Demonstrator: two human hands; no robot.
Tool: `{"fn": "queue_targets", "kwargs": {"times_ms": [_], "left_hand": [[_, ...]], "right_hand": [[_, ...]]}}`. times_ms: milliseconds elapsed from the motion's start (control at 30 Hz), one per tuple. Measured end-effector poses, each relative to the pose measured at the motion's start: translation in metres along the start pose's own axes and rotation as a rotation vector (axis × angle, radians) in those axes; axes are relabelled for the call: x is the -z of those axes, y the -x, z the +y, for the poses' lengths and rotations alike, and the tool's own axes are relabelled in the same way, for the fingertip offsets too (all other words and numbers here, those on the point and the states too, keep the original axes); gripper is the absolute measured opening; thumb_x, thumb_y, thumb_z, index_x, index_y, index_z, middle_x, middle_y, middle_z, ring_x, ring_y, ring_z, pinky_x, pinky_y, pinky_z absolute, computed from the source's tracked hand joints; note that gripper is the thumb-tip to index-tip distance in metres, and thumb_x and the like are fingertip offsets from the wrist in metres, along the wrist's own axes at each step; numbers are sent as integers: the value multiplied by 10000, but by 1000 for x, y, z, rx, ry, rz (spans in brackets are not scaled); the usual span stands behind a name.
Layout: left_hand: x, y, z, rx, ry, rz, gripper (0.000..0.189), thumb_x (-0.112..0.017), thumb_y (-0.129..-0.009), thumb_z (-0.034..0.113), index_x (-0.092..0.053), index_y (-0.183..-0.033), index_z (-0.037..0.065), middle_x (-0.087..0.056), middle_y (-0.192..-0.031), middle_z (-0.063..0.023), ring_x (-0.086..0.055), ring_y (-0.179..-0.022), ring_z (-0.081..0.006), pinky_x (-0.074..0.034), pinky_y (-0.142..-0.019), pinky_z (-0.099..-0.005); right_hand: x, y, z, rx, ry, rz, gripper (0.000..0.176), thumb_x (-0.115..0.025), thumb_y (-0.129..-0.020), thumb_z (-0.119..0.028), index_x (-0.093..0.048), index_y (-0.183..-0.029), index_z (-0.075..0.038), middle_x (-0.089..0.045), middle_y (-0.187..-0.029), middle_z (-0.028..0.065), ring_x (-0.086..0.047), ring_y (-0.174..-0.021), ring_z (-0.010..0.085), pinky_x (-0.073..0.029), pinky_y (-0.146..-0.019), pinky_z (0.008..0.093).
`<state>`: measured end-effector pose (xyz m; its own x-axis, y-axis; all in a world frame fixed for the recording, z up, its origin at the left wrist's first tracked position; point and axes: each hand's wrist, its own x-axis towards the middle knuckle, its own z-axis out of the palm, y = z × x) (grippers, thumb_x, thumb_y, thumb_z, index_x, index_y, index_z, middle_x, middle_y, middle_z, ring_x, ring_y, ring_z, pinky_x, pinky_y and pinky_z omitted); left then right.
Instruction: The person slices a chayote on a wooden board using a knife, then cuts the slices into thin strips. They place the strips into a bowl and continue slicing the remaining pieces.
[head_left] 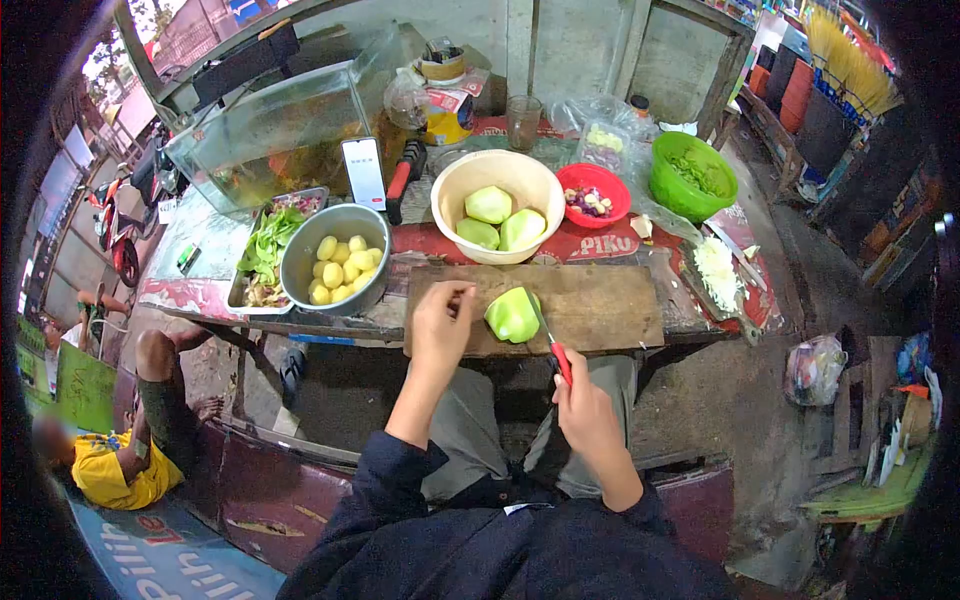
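Observation:
A pale green peeled chayote sits on the wooden cutting board in front of me. My right hand grips the red handle of a knife, whose blade lies against the right side of the chayote. Just left of the chayote, my left hand is raised over the board with its fingers curled in, apart from the chayote. What those fingers hold, if anything, is hidden. Behind the board, a cream bowl contains several more peeled chayotes.
Left stand a metal pot of peeled potatoes, a tray of leafy greens and an upright phone. To the right are a red bowl of shallots, a green basket and chopped white shreds. A person in yellow sits at far left.

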<state>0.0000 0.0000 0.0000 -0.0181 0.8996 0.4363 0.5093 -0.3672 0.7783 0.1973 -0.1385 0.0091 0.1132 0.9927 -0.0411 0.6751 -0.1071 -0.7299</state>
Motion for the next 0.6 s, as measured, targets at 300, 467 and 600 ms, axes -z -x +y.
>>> {"fn": "queue_targets", "kwargs": {"times_ms": [300, 467, 600], "left_hand": [[-40, 16, -3, -8, 3, -59, 227, -752, -867, 179, -688, -999, 6, -690, -913, -191, -674, -877, -364, -531, -782, -439], [-39, 14, 1, 12, 17, -109, 228, -768, -845, 171, -692, -952, -15, -697, -919, -202, -677, -888, -369, -535, -802, -429], [-42, 14, 1, -17, 34, -96, 231, -776, -831, 167, -686, -913, -29, -694, -909, -203, -671, -886, -380, -531, -808, -439]], "right_hand": [[-5, -5, -17, 80, 174, -28, 544, -457, -1033, -138, -302, -1550, -200, -683, -1014, 288, -656, -846, 497, -498, -701, 587], [-5, -4, -15, 115, 195, 4, 594, -484, -1011, -143, -289, -1569, -198, -681, -901, 234, -669, -729, 459, -533, -646, 569], [3, -2, -19, 120, 200, -8, 588, -488, -1010, -145, -306, -1564, -209, -682, -881, 222, -667, -713, 449, -533, -631, 564]]}}
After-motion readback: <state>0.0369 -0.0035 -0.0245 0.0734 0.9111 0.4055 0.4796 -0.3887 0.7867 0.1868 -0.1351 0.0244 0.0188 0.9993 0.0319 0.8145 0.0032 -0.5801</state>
